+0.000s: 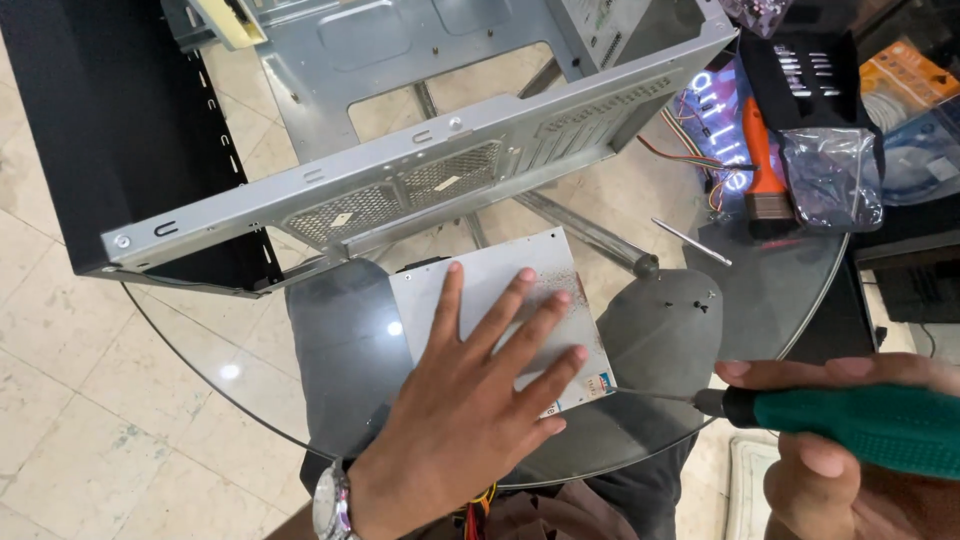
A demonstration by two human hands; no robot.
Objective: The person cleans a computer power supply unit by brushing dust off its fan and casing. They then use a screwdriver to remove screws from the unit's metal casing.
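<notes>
My left hand (470,400) lies flat, fingers spread, on top of a grey metal power supply box (500,275) resting on the round glass table (250,370). A watch sits on that wrist. My right hand (850,440) grips a green-handled screwdriver (870,425); its thin shaft points left and its tip touches the box's lower right corner near a small sticker. Coloured wires (480,505) hang from the box's near side.
An open grey computer case (420,170) with a black side panel lies across the far half of the table. At the right are an orange-handled tool (762,150), a black bit holder (805,75), a plastic bag (830,180), a loose metal rod (690,242) and small screws (700,303).
</notes>
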